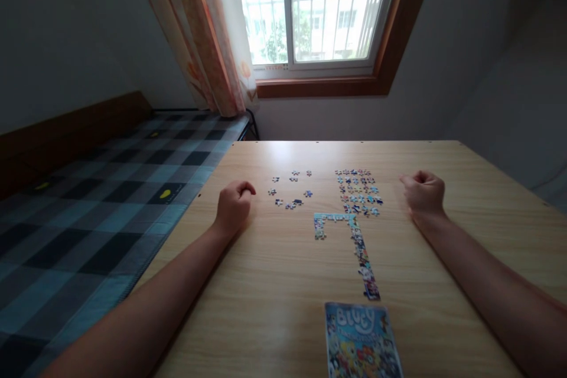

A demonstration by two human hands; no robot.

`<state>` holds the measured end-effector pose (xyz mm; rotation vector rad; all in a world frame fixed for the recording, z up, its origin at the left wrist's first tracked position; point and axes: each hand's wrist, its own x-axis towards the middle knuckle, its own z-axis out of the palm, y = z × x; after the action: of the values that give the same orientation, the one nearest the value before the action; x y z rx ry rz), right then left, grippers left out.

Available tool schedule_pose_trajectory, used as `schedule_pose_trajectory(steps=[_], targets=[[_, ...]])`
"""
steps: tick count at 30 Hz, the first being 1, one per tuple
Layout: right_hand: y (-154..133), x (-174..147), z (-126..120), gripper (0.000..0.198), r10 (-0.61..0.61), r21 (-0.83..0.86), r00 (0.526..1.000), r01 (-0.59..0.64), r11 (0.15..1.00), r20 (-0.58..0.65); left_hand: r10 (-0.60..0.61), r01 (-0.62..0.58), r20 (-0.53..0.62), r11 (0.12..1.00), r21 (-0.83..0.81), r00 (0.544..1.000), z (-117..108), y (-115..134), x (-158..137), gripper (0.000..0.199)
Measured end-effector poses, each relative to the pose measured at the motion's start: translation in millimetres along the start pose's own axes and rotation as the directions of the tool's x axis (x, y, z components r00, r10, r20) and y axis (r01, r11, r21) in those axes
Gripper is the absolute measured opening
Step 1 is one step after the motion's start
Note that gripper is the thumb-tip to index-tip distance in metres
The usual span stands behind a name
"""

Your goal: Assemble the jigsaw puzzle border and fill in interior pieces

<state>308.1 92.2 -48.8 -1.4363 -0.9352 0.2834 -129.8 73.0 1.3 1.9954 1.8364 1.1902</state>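
My left hand (235, 202) rests on the table as a loose fist, left of a scattered group of puzzle pieces (290, 205). On the right side, my right hand (424, 192) is also curled into a fist, apart from a block of loose puzzle pieces (357, 189) laid in rough rows. Nothing shows in either hand. Between my forearms lies a joined strip of jigsaw puzzle (361, 248), with a top edge, a short left arm and a long right arm. Nearest me is a colourful picture card or box (363, 339) marked "Bluey", cut off by the frame's bottom.
The pieces lie on a light wooden table (266, 307). A bed with a checked cover (101, 212) adjoins its left side. Beyond the far edge are a wall, a barred window (330, 6) and a patterned curtain (208, 29).
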Motion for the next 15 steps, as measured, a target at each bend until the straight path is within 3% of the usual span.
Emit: schedule_pose_trajectory(steps=[3, 7, 15], targets=[[-3, -1, 1, 0.041, -0.028, -0.005, 0.998, 0.028, 1.000, -0.061, 0.071, -0.077, 0.114, 0.996, 0.049, 0.991, 5, -1, 3, 0.027], [-10, -4, 2, 0.041, -0.029, -0.021, 0.998, 0.028, 0.999, -0.049, 0.127, -0.157, 0.231, 0.980, 0.120, 0.965, 10, -2, 7, 0.033], [-16, -5, 2, 0.037, -0.016, -0.054, 0.999, 0.013, 0.998, -0.047, 0.047, -0.131, 0.300, 0.955, 0.267, 0.953, 19, 2, 16, 0.031]])
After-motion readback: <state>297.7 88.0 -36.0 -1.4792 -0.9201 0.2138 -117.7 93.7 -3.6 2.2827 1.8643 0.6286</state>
